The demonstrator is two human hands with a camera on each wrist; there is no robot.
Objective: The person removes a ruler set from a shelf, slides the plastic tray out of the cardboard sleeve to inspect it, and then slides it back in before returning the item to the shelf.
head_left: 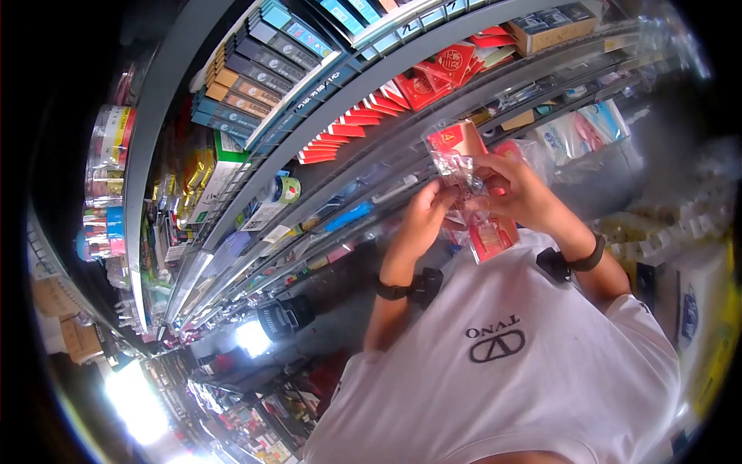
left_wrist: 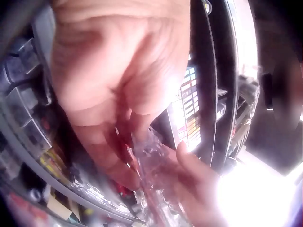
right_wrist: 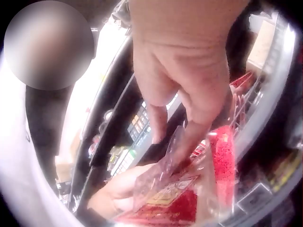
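Observation:
Held up before the chest, a clear plastic bag [head_left: 466, 193] with red packets [head_left: 491, 238] is between both hands. The left hand [head_left: 425, 216] pinches the bag's left side, its fingers bent around the plastic. From the other side the right hand [head_left: 519, 189] grips the bag. In the left wrist view the left hand [left_wrist: 113, 71] holds crinkled clear film [left_wrist: 154, 161], with the other hand facing it. In the right wrist view the right hand [right_wrist: 182, 85] has fingers against the clear film over a red packet [right_wrist: 222, 165]; some fingertips are hidden.
Shelves in front hold red envelopes [head_left: 421, 87], rows of small boxes [head_left: 259, 73] and a cardboard box [head_left: 553, 29]. Clear jars [head_left: 108, 174] stand at the far left. White-and-blue packs [head_left: 583, 131] lie right of the hands. A bright light [head_left: 253, 338] shines lower left.

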